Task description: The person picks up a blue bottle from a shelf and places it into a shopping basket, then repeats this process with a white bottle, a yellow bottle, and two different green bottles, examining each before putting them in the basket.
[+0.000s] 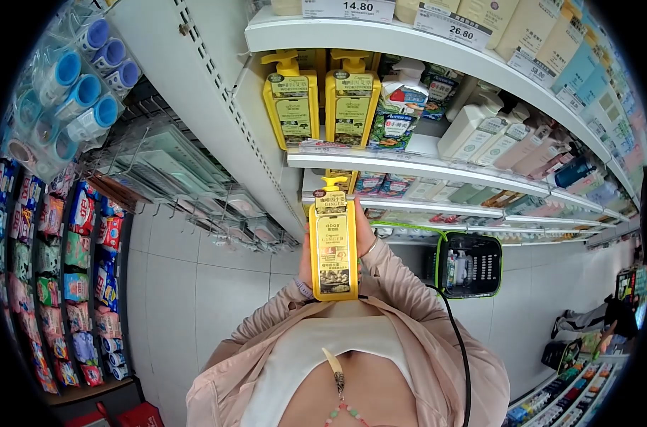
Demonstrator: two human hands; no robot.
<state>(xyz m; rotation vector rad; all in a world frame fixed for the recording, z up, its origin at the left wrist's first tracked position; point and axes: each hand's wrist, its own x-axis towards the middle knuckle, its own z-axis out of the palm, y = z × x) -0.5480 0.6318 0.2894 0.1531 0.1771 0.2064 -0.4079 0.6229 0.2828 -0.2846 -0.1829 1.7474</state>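
Note:
A yellow pump bottle (pixel 334 249) with a pale label reading GINGER stands upright in front of my chest, between both hands. My left hand (pixel 305 260) is against its left side, mostly hidden behind it. On its right side is my right hand (pixel 364 231), with fingers wrapped round the edge near the top. Two similar yellow bottles, one at the left (pixel 292 103) and one beside it (pixel 352 103), stand on the shelf (pixel 380 160) ahead. Next to them is a white pump bottle with a green and blue pack (pixel 398 117).
A black basket with a green rim (pixel 470 290) is on the floor at the right. Curved shelves of bottles run along the right. Hanging cups (pixel 85 89) and a snack-like packet rack (pixel 78 285) are at the left. A person (pixel 618 317) is at the far right.

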